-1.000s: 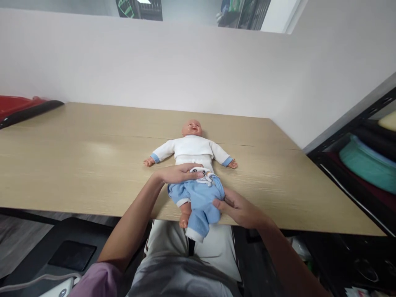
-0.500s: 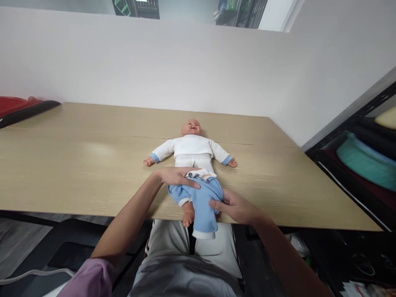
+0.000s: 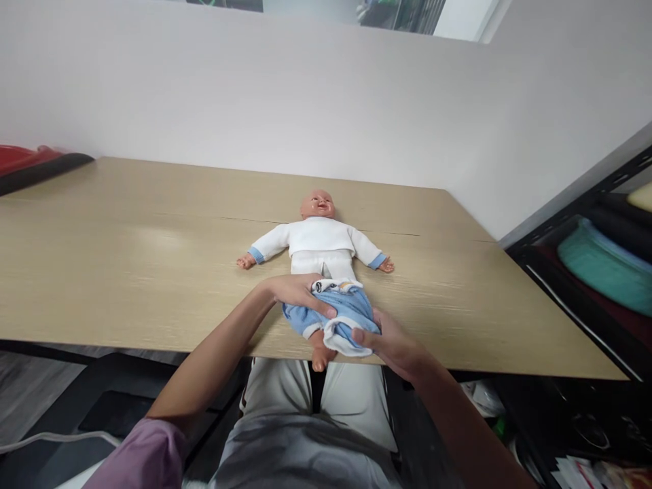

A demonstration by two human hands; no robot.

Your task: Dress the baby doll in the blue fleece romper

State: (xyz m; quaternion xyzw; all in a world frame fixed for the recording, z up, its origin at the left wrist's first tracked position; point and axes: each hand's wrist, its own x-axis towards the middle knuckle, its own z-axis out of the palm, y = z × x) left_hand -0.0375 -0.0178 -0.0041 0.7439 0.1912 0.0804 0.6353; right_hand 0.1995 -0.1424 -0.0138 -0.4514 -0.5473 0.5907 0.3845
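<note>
A baby doll (image 3: 320, 234) in a white top with blue cuffs lies on its back, head toward the wall. Blue pants (image 3: 305, 319) with white trim cover its lower legs, and one bare foot pokes out near the table's front edge. My left hand (image 3: 300, 293) grips the pants near their patterned white waistband, thumb on top. With thumb and fingers, my right hand (image 3: 384, 339) pinches the other pant leg, whose white cuff is bunched up. The doll's other foot is hidden by the cloth.
The wooden table (image 3: 153, 272) reaches back to a white wall. A red object (image 3: 23, 157) with a black edge sits at the far left. On the right, a shelf holds a teal container (image 3: 606, 265). A black chair (image 3: 122, 380) stands below the table's left side.
The pant leg that hung over the table's edge is now gathered up, its cuff nearer my right hand. The view has shifted slightly.
</note>
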